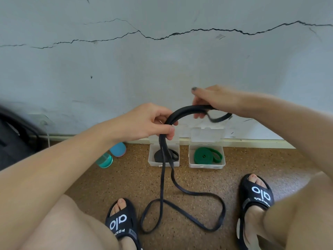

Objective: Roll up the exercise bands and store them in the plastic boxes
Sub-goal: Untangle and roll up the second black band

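Note:
A long black exercise band (182, 193) arches between my two hands and hangs down to the floor, where it lies in loose loops between my feet. My left hand (149, 121) grips the doubled band where it bends downward. My right hand (212, 100) holds the band's upper end, whose tip curls under the fingers. Two clear plastic boxes stand open against the wall. The left box (152, 163) holds a rolled black band (160, 156). The right box (207, 166) holds a rolled green band (203, 156).
A teal bottle (104, 160) and a blue round object (118, 149) lie on the speckled brown floor left of the boxes. A dark bag (14, 139) sits at far left. My sandalled feet (122, 221) flank the loops. A cracked pale wall rises behind.

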Available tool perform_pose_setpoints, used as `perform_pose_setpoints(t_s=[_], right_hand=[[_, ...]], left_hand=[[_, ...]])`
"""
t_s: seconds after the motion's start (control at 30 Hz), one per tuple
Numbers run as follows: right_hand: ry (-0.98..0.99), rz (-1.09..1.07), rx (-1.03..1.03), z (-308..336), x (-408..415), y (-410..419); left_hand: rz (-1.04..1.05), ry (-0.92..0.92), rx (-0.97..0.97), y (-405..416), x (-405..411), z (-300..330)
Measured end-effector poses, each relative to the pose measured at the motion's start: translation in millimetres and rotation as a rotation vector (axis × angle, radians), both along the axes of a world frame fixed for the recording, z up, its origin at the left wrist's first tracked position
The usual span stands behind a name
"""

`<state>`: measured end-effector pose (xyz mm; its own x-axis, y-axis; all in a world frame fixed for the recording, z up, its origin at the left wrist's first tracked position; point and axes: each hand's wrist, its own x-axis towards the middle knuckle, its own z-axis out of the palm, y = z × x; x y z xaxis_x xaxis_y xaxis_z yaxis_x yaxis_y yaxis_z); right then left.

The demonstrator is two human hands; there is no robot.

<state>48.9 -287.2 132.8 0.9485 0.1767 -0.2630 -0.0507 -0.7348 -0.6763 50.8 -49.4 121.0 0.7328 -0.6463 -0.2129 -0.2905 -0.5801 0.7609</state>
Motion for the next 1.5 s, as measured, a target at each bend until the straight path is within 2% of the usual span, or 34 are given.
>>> perform_pose_setpoints(t_s=[0.1, 0.2, 0.4, 0.63, 0.83, 1.0, 1.23, 1.5], right_hand=[[0.058, 0.085, 0.109, 2, -5, 17], [0.017, 0.157, 0.119, -6, -9, 34], [-0.095, 0.151, 0.161, -7, -6, 41], [-0.212, 0.072, 0.234, 1, 1, 32], [-0.312, -0.013, 0.278, 7, 5, 27], [-0.319, -0.067, 0.257, 8, 6, 17], [-0.306, -0.088, 0.273, 9, 6, 17], [-0.346, -0.139, 0.333, 11, 7, 17]], left_hand=[[-0.007, -0.004, -0.015, -6, 0, 2], [-0.001, -0.004, -0.024, -10, -2, 3], [0.029, -0.026, -0.002, -8, -1, 2], [0.012, -0.104, 0.085, -12, -2, -9], [0.03, -0.14, 0.009, -14, -3, -5], [0.076, -0.117, -0.095, -11, -3, 3], [0.046, -0.11, -0.093, -12, -3, 2], [0.035, -0.249, 0.056, -14, 3, -8]])
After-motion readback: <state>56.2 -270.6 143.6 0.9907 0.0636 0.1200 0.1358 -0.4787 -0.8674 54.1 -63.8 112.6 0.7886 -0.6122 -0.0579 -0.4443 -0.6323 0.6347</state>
